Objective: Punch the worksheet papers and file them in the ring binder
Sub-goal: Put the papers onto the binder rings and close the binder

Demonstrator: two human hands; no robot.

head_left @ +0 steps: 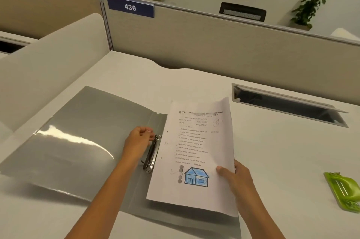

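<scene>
The right half of the ring binder (87, 141) is hidden under the worksheet papers (196, 147), and its near corner runs off the bottom. The green hole punch (343, 192) is cut off by the right edge. The small print on the top sheet is too blurry to read. The right hand (236, 177) has its fingers hidden under the papers. Only the thumb shows on top, pinching them at their right edge. The left hand (138, 139) has its fingers curled, pinching the top of the metal rings (151, 154). The white counter (282, 160) has lots of bare room between the papers and the hole punch. The binder is grey and shiny and lies open on the counter. The papers are white and held tilted over its right half, left edge beside the rings. They show a blue house drawing.
</scene>
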